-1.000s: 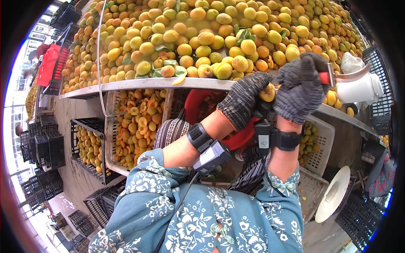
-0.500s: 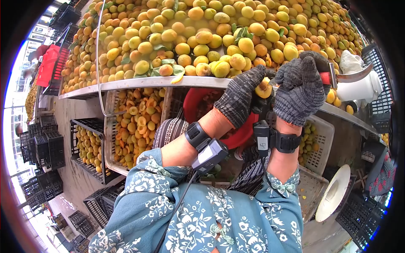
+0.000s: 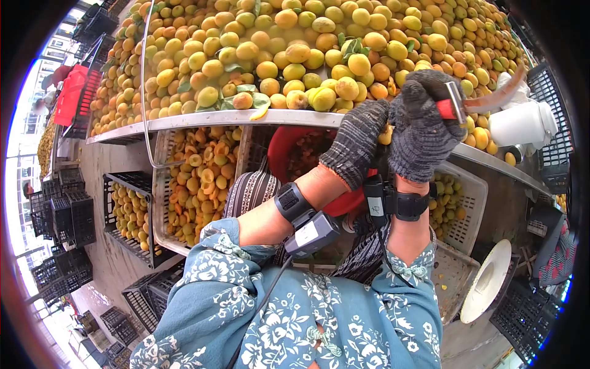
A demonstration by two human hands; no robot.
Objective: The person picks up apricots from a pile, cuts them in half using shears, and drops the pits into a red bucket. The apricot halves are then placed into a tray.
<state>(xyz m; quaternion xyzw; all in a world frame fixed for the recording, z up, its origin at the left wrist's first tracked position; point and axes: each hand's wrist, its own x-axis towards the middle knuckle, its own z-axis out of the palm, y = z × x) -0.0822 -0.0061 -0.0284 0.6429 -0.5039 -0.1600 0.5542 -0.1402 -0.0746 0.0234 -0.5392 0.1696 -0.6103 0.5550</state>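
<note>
My left hand (image 3: 357,144), in a dark grey knitted glove, is closed on an apricot (image 3: 385,135) in front of the table edge. Most of that fruit is hidden between the two gloves. Pressed close beside it is my right hand (image 3: 423,132), gloved alike, its fingers wrapped round the red handle of a curved knife (image 3: 491,98). The blade points out to the right, away from the apricot, and looks smeared by motion. Beyond both hands lies a large heap of whole apricots (image 3: 295,54) with some green leaves.
A metal table rim (image 3: 209,122) runs in front of the heap. Below it stand a red basin (image 3: 279,147), a crate of halved apricots (image 3: 206,178) and a black crate of apricots (image 3: 149,212). At right are a white container (image 3: 522,125) and a pale round lid-like disc (image 3: 487,280).
My right hand has turned, and the knife blade has swung upward. My hands have drawn closer together, so the apricot's cut face, visible before, is now mostly covered.
</note>
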